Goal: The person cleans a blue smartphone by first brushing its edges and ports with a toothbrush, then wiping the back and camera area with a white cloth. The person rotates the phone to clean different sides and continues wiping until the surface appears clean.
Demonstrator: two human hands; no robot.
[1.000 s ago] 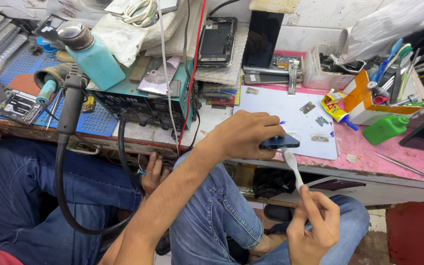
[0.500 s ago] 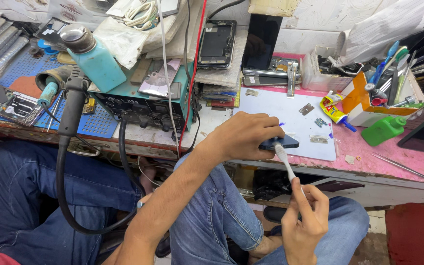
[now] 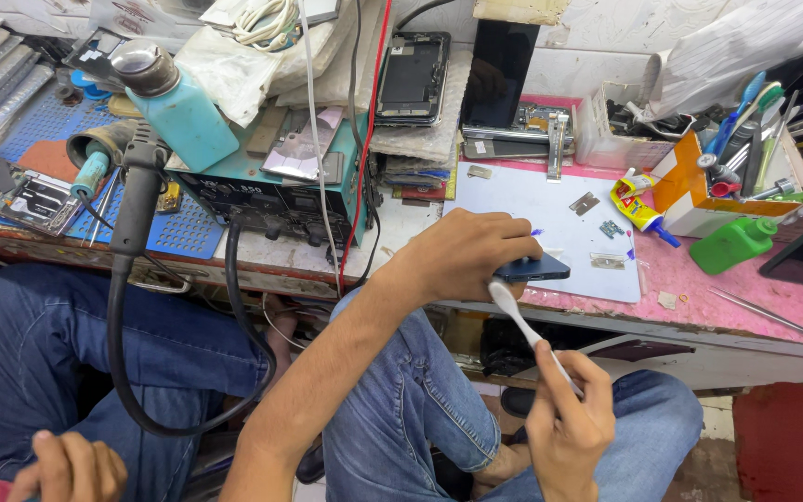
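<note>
My left hand (image 3: 462,253) grips a dark blue phone (image 3: 533,269) edge-on, just in front of the workbench edge. My right hand (image 3: 569,428) holds a white toothbrush (image 3: 519,320) by its handle. The brush head touches the underside of the phone near its left end. Both hands are above my lap in blue jeans. Behind the phone lies a white work mat (image 3: 550,218) with a few small metal parts on it.
A teal rework station (image 3: 276,191) with a black hose (image 3: 132,307) stands left of my arm. A teal dispenser bottle (image 3: 174,107), open phones (image 3: 411,79), a green bottle (image 3: 734,244), a glue tube (image 3: 638,209) and a tool box (image 3: 745,149) crowd the bench. Another person's hand (image 3: 72,465) and leg are at lower left.
My right hand has raised the toothbrush until its head meets the phone's underside. The left hand has kept the phone almost still at the bench edge.
</note>
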